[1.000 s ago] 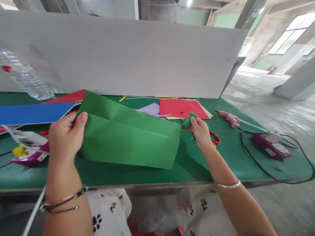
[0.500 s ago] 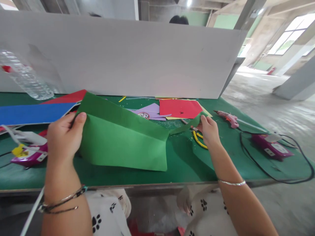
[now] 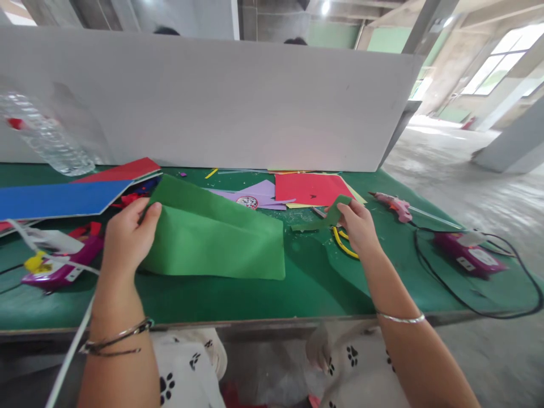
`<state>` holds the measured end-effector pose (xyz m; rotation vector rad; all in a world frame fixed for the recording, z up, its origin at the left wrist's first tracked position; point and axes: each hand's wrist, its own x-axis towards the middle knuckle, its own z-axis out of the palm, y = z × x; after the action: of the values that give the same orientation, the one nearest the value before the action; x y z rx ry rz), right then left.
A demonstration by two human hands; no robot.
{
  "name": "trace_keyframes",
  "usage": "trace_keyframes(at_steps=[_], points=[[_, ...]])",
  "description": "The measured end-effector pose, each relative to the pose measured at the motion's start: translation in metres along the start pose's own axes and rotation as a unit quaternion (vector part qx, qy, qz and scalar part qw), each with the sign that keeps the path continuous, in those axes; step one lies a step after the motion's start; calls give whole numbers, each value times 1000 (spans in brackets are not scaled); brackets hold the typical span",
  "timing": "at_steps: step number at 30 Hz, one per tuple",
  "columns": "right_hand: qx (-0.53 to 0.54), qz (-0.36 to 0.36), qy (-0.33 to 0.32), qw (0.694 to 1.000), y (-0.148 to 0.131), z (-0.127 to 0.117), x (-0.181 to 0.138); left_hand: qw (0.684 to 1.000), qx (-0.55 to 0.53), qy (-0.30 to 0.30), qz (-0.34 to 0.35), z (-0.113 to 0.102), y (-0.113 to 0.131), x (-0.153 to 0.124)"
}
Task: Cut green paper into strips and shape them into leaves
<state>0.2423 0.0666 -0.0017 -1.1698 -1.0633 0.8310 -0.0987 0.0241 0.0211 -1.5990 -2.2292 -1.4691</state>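
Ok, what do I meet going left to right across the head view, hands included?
Clear plastic bottle → left hand → large green paper sheet → narrow green paper strip → right hand → pink glue gun → far-right purple power strip.

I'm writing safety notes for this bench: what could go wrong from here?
The left hand holds the green sheet only at one end, so its free end might sag or crease. The green strip in the right hand could snag on the scissors lying close by that hand. The pink glue gun lies further right; if hot, which the picture cannot show, a sideways swing of that hand might touch it.
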Motion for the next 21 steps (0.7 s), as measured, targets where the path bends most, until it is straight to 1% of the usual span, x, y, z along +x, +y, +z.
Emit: trace_keyframes(at_steps=[3,6,9,13,17,19,21], points=[[16,-8,10,1000,-2,-4,2,993,-97,19,-67,8,-10,1],[21,-3,15,1000,-4,-7,3,967,-183,32,-171,17,-16,1],[27,4,14,1000,-9,-9,3,944,-231,26,-232,24,-15,2],[35,-16,32,999,-18,-18,2,928,-274,-14,-252,35,-3,0],[27,-30,42,998,-22,-29,2,916,-307,-1,-258,53,9,2],[31,-22,53,998,-23,-33,2,913,-318,-3,-257,64,13,7],[36,-13,60,997,-23,-35,4,916,-322,-11,-240,75,17,12]])
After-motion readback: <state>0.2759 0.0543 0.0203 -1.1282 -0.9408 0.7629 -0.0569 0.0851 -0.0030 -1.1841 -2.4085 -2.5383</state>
